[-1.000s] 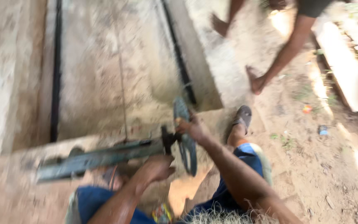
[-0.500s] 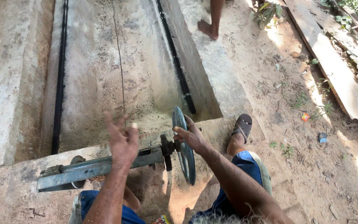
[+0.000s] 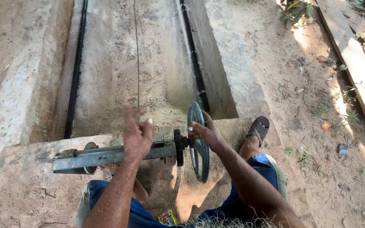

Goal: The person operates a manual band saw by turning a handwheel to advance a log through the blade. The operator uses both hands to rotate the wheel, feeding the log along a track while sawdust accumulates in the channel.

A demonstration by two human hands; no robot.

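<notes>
Concrete fills most of the view: a long sunken trough (image 3: 136, 63) runs away from the person, with two dark rails (image 3: 76, 71) set along its floor and a thin line down the middle. Packed dirt (image 3: 317, 139) spreads to the right, bordered by a pale plank (image 3: 355, 55) and a few green weeds (image 3: 294, 10).

Across the trough's near wall lies a grey steel bar (image 3: 102, 156), resting flat on the concrete, which likely serves as its support. At the bar's right end sits a black toothed gear (image 3: 178, 147), and just beyond it a grey handwheel (image 3: 198, 141) stands upright on edge, facing sideways so it can be gripped from where the person sits.

The right hand (image 3: 205, 133) is closed on the handwheel's rim near the top, fingers wrapped over the edge. The left hand (image 3: 137, 135) hovers above the bar with fingers spread wide and holds nothing; whether its heel touches the bar I cannot tell.

The person sits on the ground in blue shorts (image 3: 258, 177), the right foot in a dark sandal (image 3: 258, 128) planted beside the trough's corner, which would brace the body.

Small litter lies about: a crumpled red and yellow wrapper (image 3: 167, 217) between the legs, a small orange wrapper (image 3: 326, 125) and a blue-grey scrap (image 3: 343, 148) on the dirt to the right.
</notes>
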